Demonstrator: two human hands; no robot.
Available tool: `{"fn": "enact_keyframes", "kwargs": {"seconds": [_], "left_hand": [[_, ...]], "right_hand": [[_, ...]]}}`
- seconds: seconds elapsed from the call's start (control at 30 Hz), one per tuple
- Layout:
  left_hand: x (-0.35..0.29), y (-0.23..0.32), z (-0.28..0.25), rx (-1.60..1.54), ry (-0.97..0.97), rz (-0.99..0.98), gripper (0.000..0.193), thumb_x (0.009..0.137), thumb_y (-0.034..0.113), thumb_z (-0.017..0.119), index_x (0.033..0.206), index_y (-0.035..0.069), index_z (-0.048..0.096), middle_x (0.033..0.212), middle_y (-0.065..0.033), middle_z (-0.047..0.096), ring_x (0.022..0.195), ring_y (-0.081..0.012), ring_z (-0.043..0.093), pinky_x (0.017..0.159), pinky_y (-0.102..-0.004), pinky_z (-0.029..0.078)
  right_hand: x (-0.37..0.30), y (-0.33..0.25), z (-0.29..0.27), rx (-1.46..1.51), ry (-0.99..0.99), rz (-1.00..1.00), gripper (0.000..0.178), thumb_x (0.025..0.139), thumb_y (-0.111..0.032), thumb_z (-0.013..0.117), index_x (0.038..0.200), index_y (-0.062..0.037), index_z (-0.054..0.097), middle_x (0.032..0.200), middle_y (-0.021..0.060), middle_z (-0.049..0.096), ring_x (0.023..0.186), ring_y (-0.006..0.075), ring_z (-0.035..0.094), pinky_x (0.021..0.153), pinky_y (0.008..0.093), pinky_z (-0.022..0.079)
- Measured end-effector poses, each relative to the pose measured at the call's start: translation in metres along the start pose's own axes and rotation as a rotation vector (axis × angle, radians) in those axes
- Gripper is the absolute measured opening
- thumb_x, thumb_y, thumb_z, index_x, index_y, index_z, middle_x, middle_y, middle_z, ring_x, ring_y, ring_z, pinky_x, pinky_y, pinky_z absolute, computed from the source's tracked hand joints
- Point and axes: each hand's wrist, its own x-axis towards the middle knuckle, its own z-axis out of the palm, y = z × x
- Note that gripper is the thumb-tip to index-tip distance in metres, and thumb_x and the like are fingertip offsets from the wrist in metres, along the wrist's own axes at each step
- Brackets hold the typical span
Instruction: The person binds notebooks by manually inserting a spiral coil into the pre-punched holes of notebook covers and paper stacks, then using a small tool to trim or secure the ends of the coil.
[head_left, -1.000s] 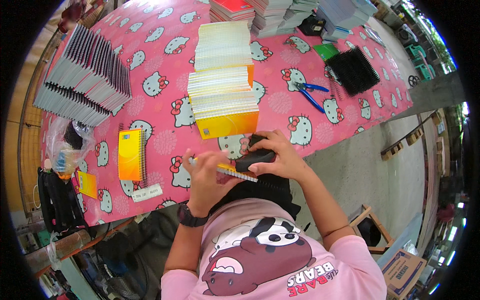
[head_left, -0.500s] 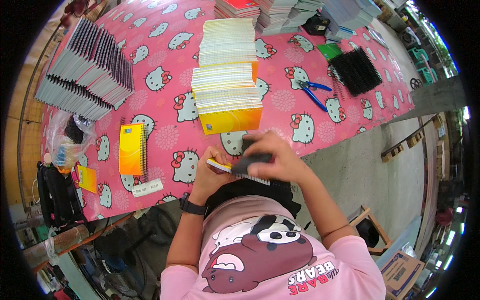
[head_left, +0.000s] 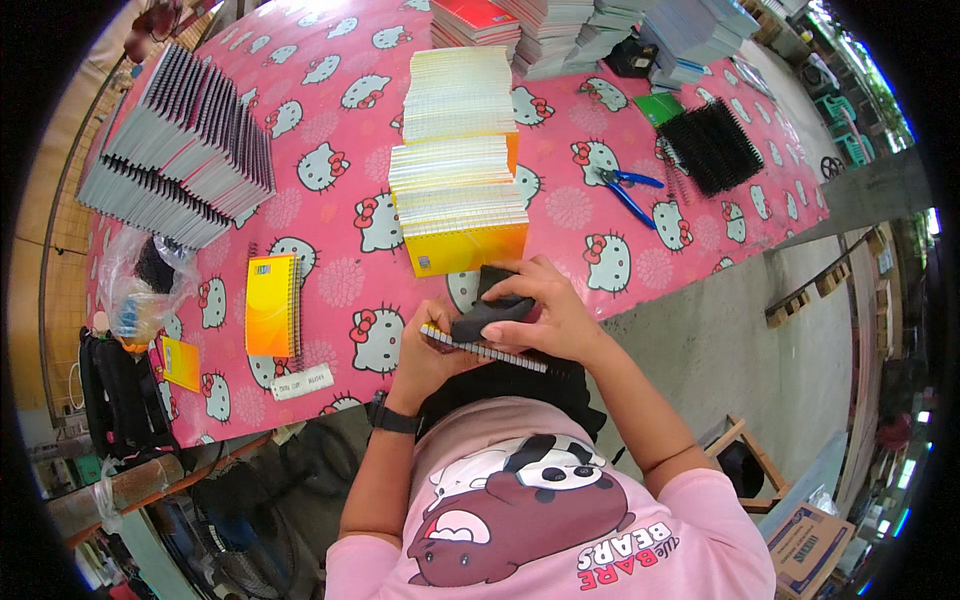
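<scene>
My left hand (head_left: 418,358) is closed around the left end of a small yellow notebook (head_left: 495,354), held edge-up at the table's near edge. A dark spiral coil runs along the notebook's edge and sticks out past its right end. My right hand (head_left: 556,312) grips a bent black pad (head_left: 492,320), soft-looking like rubber or cloth, and lays it against the coiled edge. Just beyond my hands stands a row of yellow notebooks (head_left: 470,250) with white page edges. What the pad covers is hidden.
Coil-bound notebooks (head_left: 190,140) are stacked at left, with a yellow-orange notebook (head_left: 272,305) and a white strip (head_left: 299,382) nearer. Blue-handled cutters (head_left: 632,197) and a pile of black coils (head_left: 712,147) lie at right. More book stacks (head_left: 560,35) stand at the back.
My right hand and the black pad have come down and left onto the notebook's coiled edge. The pad was blurred by motion before. My view has shifted slightly.
</scene>
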Motion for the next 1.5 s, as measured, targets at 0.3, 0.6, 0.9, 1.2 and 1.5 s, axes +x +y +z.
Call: {"fn": "enact_keyframes", "kwargs": {"seconds": [0.3, 0.6, 0.9, 1.2, 1.5], "left_hand": [[-0.003, 0.008, 0.001, 0.043, 0.024, -0.116, 0.051, 0.057, 0.003, 0.085, 0.08, 0.01, 0.041, 0.078, 0.0014, 0.048, 0.07, -0.006, 0.047, 0.063, -0.0218, 0.043], [0.002, 0.028, 0.019, 0.325, 0.059, 0.014, 0.025, 0.075, 0.002, 0.072, 0.088, 0.002, 0.051, 0.08, -0.0045, 0.054, 0.071, -0.0092, 0.053, 0.064, -0.0234, 0.045], [0.001, 0.061, 0.035, 0.345, 0.067, 0.054, 0.019, 0.069, 0.001, 0.074, 0.081, 0.0, 0.059, 0.078, -0.0069, 0.059, 0.07, -0.0131, 0.057, 0.063, -0.0252, 0.046], [0.0, 0.068, 0.035, 0.43, 0.029, 0.142, 0.016, 0.07, 0.001, 0.073, 0.079, 0.001, 0.06, 0.076, -0.0068, 0.06, 0.068, -0.0145, 0.057, 0.061, -0.0254, 0.046], [-0.007, 0.043, 0.018, 0.171, 0.026, -0.101, 0.023, 0.069, -0.005, 0.074, 0.083, 0.001, 0.057, 0.083, -0.0041, 0.062, 0.076, -0.0069, 0.056, 0.068, -0.0218, 0.048]], "right_hand": [[-0.013, 0.004, -0.008, 0.001, 0.216, -0.079, 0.051, 0.063, -0.035, 0.078, 0.103, -0.0065, 0.063, 0.127, 0.0179, 0.05, 0.113, 0.0312, 0.048, 0.096, 0.0395, 0.036], [-0.033, 0.043, -0.065, -0.996, 0.613, 0.017, 0.047, 0.067, -0.025, 0.077, 0.109, -0.0086, 0.062, 0.124, 0.0118, 0.054, 0.117, 0.0324, 0.045, 0.098, 0.0403, 0.035], [-0.013, -0.032, 0.002, 0.098, 0.129, 0.018, 0.025, 0.073, -0.01, 0.072, 0.095, -0.0048, 0.061, 0.081, 0.0081, 0.057, 0.073, 0.0221, 0.054, 0.065, 0.0302, 0.044], [-0.011, -0.04, 0.004, 0.002, 0.114, -0.068, 0.022, 0.072, -0.011, 0.073, 0.086, -0.0043, 0.058, 0.073, 0.0074, 0.049, 0.068, 0.023, 0.049, 0.059, 0.0315, 0.039], [-0.009, -0.038, 0.014, -0.19, 0.054, -0.211, 0.018, 0.077, -0.007, 0.065, 0.093, -0.004, 0.058, 0.082, 0.012, 0.053, 0.08, 0.0308, 0.051, 0.071, 0.0374, 0.043]]}}
